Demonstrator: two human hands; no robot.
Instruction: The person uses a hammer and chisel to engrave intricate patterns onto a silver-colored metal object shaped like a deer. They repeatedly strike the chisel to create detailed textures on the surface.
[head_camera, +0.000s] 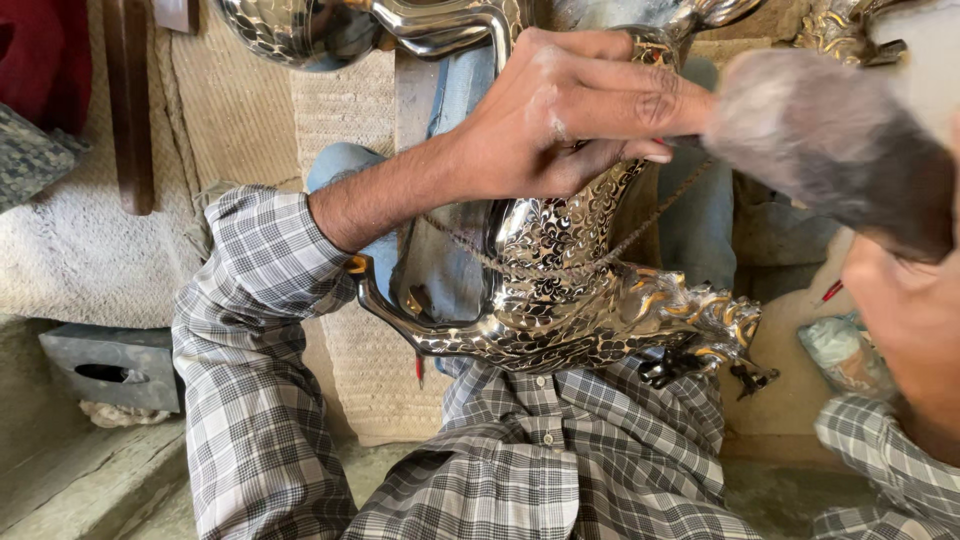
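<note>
A shiny engraved metal jug (560, 290) with a scale pattern, a curved handle and an ornate gilded spout lies across my lap. My left hand (570, 105) grips its narrow neck from above, fingers wrapped around it. My right hand (915, 320), close to the camera and blurred, holds a thick grey brush or tuft (830, 135) whose end is at the jug's neck, right beside my left fingertips. A thin twisted cord (600, 255) runs across the jug's body.
Woven beige mats (240, 110) cover the seat and wall behind. A grey metal box (110, 365) sits at lower left on a stone ledge. A wooden post (130, 100) stands at upper left. A crumpled pale bag (845, 355) lies at right.
</note>
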